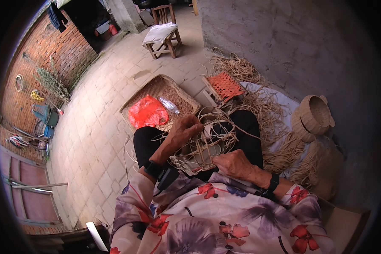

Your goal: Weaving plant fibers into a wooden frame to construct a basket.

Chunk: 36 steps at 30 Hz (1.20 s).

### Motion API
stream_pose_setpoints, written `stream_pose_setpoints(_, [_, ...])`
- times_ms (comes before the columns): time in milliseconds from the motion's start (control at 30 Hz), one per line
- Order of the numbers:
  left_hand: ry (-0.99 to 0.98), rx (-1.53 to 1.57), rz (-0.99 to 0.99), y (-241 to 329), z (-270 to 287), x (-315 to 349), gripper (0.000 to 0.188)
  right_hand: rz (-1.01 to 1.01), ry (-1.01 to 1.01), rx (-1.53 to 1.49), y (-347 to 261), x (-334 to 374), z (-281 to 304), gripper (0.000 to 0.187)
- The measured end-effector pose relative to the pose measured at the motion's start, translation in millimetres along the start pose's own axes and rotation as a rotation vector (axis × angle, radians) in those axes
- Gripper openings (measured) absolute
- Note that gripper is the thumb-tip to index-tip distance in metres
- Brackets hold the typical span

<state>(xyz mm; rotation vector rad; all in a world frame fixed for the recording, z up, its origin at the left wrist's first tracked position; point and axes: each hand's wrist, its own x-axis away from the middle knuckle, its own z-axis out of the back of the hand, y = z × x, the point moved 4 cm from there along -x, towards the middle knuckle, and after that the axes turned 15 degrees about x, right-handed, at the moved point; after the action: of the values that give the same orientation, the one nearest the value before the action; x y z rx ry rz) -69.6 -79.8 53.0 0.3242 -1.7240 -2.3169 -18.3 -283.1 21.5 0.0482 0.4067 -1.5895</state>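
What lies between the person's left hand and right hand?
In the head view, strands of the open, partly woven cord piece lie between the left hand and the right hand.

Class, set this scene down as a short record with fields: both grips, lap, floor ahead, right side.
Left grip: curled at cord frame, hold unclear
Right grip: curled at the frame's near side, hold unclear
Lap: cord frame, openwork
Floor ahead: woven tray holding red bag; stool with red seat; farther off, wooden chair
Right side: cord bundles; woven baskets
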Motion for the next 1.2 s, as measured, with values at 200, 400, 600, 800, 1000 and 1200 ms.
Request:
stream_pose_setpoints(200, [0.008,0.096,0.062,-3,-1,3,0.020,-0.184,0.045,-0.371,-3,-10,3,0.009])
stream_pose_setpoints(400, [0.015,0.111,0.007,-4,-2,2,0.019,-0.351,0.076,-0.340,-3,-19,5,0.019])
stream_pose_setpoints(600, [0.024,0.141,0.007,-6,-1,3,0.020,-0.445,0.147,-0.373,4,-10,2,0.021])
stream_pose_setpoints(800, [0.011,0.039,-0.028,-5,-2,3,0.024,-0.546,-0.032,-0.722,25,6,-13,0.023])
stream_pose_setpoints(1000, [-0.013,0.081,0.017,-10,-7,14,0.021,-0.610,-0.429,-1.686,8,12,-45,0.033])
stream_pose_setpoints(1200, [0.015,0.148,0.029,-16,-4,15,0.019,-0.648,-0.392,-1.742,0,9,-58,0.031])
